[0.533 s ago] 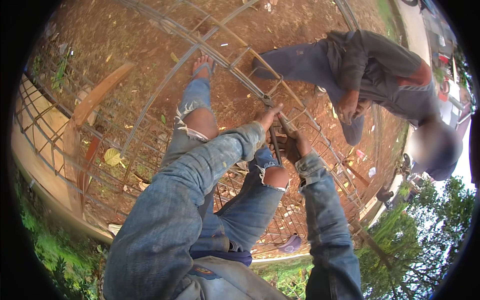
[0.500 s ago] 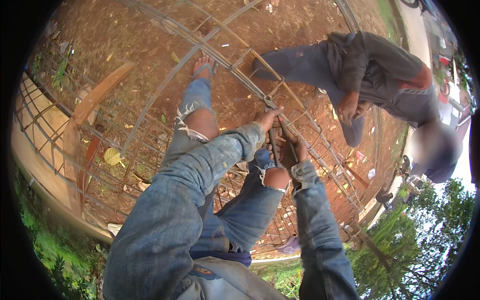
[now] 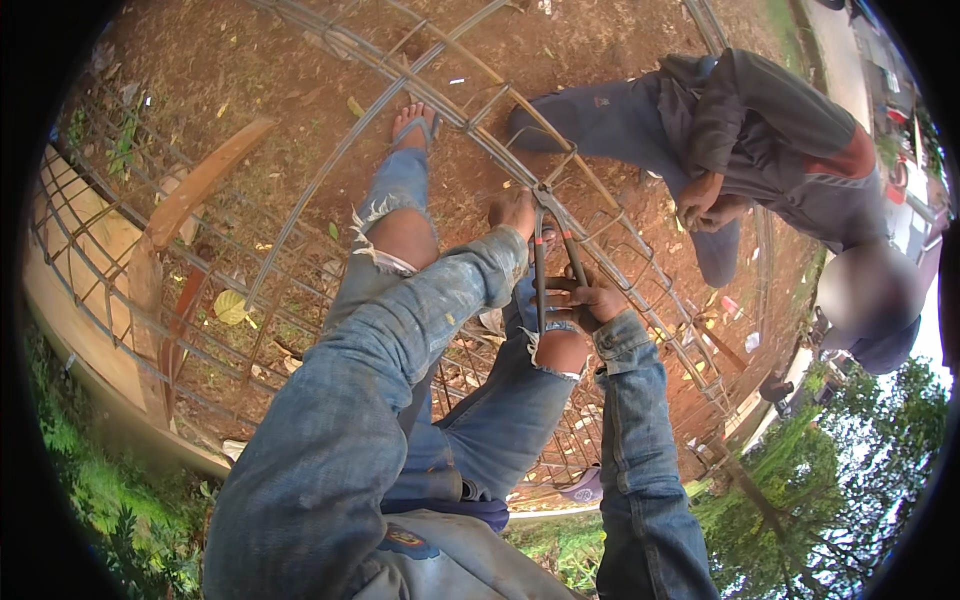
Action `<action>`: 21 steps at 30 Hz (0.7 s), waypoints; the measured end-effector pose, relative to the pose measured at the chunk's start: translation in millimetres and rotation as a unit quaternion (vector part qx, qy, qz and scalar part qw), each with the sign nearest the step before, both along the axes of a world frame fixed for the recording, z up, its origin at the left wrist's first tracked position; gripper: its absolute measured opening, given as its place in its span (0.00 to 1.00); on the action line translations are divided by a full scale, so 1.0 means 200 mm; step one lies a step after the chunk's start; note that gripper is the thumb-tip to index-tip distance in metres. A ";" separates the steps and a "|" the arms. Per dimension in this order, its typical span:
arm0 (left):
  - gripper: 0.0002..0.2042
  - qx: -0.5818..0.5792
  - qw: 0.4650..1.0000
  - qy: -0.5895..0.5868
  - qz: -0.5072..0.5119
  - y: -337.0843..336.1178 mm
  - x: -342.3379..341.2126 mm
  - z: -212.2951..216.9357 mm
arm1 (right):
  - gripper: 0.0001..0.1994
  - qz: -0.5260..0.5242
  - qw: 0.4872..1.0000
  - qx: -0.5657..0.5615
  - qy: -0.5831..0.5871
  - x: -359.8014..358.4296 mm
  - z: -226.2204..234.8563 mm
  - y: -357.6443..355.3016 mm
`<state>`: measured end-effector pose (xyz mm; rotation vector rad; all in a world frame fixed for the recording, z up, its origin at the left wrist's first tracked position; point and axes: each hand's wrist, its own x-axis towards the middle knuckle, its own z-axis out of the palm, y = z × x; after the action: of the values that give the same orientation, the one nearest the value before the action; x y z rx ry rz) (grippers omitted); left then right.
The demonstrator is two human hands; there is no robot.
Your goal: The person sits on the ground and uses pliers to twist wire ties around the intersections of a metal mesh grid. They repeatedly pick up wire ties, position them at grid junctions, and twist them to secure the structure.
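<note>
My right hand (image 3: 594, 300) grips long-handled pincers (image 3: 541, 262), its fingers reaching across both handles, which stand spread apart. The jaws of the pincers meet a steel bar of the long rebar cage (image 3: 600, 246), beside a stirrup. Close to the jaws, on their left, my left hand (image 3: 514, 211) is closed with the fingers curled. Whatever it holds, if anything, is hidden. Both hands are over the near side of the cage, which runs from the upper left to the lower right.
Across the cage a co-worker (image 3: 770, 150) in dark clothes crouches, hands together. Wire mesh (image 3: 110, 290) and a curved wooden piece (image 3: 205, 185) stand at the left. My sandalled foot (image 3: 412, 126) rests on brown soil with scattered leaves. A road and trees lie to the right.
My left hand has shifted left, off the head of the pincers. The handles are spread wider, and my right hand sits slightly lower on them.
</note>
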<state>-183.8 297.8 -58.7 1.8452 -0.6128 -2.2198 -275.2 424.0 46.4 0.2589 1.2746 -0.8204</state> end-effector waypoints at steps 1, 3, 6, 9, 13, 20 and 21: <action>0.16 -0.086 0.995 -0.021 -0.040 0.01 0.00 -0.09 | 0.38 0.011 1.000 0.003 -0.004 0.00 0.01 -0.01; 0.17 -0.121 0.989 -0.075 -0.037 0.04 -0.01 -0.32 | 0.36 0.033 0.999 0.007 -0.022 0.00 0.00 0.00; 0.15 -0.082 0.995 -0.061 0.019 0.03 -0.04 -0.37 | 0.29 0.216 0.974 0.001 0.064 -0.02 0.07 0.03; 0.14 -0.080 0.994 -0.023 -0.065 -0.04 -0.02 -0.33 | 0.23 0.353 0.927 0.047 0.120 -0.02 0.19 0.14; 0.11 -0.271 0.925 -0.089 -0.251 -0.15 0.01 -0.11 | 0.16 0.357 0.917 0.077 0.161 0.11 0.66 0.17; 0.11 -0.274 0.954 -0.056 -0.103 -0.03 0.00 -0.18 | 0.07 0.309 0.929 0.171 0.112 0.23 1.36 0.62; 0.12 -0.266 0.961 -0.036 -0.069 0.02 -0.01 -0.23 | 0.06 0.334 0.924 0.145 0.116 0.25 1.42 0.65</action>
<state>-185.5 301.8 -105.6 1.6387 -1.2436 -1.8138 -225.9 554.5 330.0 -0.0515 1.5773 -0.0730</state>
